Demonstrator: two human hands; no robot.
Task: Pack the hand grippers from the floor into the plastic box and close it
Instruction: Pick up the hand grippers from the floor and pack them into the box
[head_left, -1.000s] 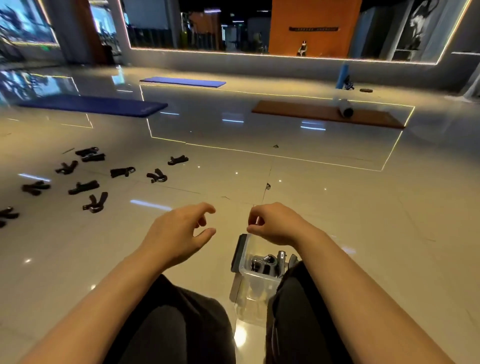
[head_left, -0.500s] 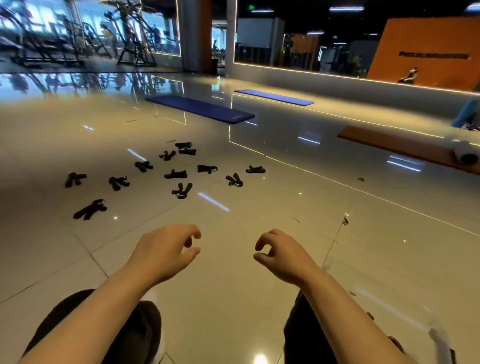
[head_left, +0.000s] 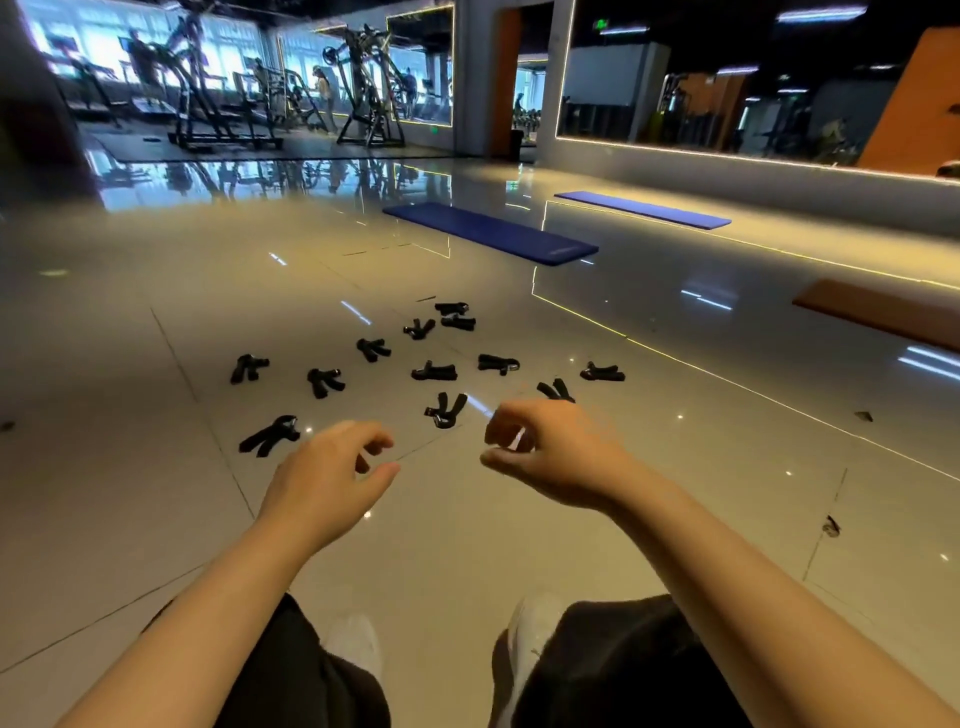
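Several black hand grippers lie scattered on the glossy tile floor ahead of me, among them one (head_left: 445, 410) just beyond my fingers, one (head_left: 270, 435) at the near left and one (head_left: 602, 372) at the right. My left hand (head_left: 332, 470) is stretched forward with curled, parted fingers and holds nothing. My right hand (head_left: 550, 452) reaches out beside it, fingers bent and empty, partly covering a hand gripper (head_left: 556, 389). The plastic box is out of view.
My knees in dark trousers and white shoes (head_left: 530, 629) fill the bottom. A blue mat (head_left: 493, 234) lies beyond the grippers, a second blue mat (head_left: 644, 209) farther right, an orange mat (head_left: 878, 312) at the right edge. Gym machines (head_left: 363, 93) stand at the back.
The view has swung left, away from the plastic box, which has left the frame. The hand grippers now lie straight ahead and closer, and both empty hands have reached forward toward them.
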